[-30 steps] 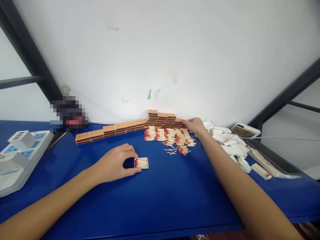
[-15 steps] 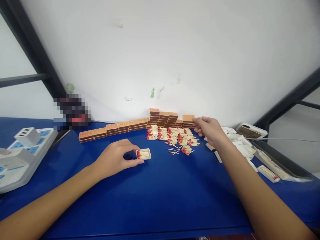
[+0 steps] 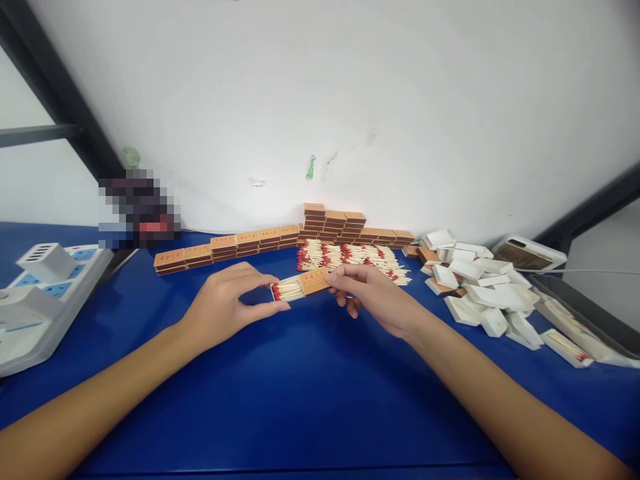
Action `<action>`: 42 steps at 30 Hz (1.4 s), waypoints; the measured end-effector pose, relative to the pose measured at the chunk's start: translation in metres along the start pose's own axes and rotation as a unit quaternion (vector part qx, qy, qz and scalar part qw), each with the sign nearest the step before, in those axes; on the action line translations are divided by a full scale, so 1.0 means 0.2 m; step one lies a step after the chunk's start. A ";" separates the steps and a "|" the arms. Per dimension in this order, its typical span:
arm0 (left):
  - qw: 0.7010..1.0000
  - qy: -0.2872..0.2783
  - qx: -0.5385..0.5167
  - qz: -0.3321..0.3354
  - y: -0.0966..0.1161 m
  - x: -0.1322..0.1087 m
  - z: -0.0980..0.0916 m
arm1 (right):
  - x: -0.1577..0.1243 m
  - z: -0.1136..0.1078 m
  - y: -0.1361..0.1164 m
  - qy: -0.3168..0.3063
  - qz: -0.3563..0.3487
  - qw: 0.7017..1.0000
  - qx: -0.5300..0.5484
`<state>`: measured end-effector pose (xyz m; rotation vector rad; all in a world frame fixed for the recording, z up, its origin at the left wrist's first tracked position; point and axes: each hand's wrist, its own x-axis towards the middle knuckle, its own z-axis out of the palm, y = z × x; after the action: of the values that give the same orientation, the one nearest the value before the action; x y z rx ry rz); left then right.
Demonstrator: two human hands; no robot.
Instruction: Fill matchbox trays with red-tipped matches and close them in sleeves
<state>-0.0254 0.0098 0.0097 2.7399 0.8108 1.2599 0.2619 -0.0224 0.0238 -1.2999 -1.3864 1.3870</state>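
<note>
My left hand (image 3: 227,300) grips the left end of a white matchbox tray (image 3: 289,289) between thumb and fingers. Matches with red heads toward the left lie in the tray. In my right hand (image 3: 367,293) is an orange matchbox sleeve (image 3: 315,281), pinched at its right end. The sleeve's left edge meets the right end of the tray, both at a slight tilt. Behind them loose matches (image 3: 350,256) lie in a wide pile on the blue table (image 3: 280,393).
A row of stacked orange matchboxes (image 3: 247,245) runs along the wall. Many white trays (image 3: 483,280) lie heaped at the right, beside a filled tray (image 3: 566,348) and a dark container (image 3: 590,320). A power strip (image 3: 55,313) is at the left.
My right hand has come left and nearer from the matchbox row with an orange sleeve, which now meets the tray. The heap of white trays shows more fully. The view has shifted slightly.
</note>
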 end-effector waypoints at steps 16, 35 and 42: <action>0.998 0.011 -0.038 -0.049 0.01 0.00 -0.01 | -0.01 0.00 0.01 -0.016 -0.010 1.000 -0.015; 0.996 -0.019 -0.064 -0.051 0.06 -0.01 0.00 | -0.14 0.28 0.07 -0.135 -0.087 0.987 -0.001; 0.996 -0.026 -0.080 0.016 0.07 0.00 0.01 | -0.16 0.29 0.07 -0.165 -0.107 0.980 -0.022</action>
<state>-0.0180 -0.0018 0.0102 2.6570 0.6335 1.1954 0.2133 -0.0664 0.0087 -0.9421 -1.7317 1.4730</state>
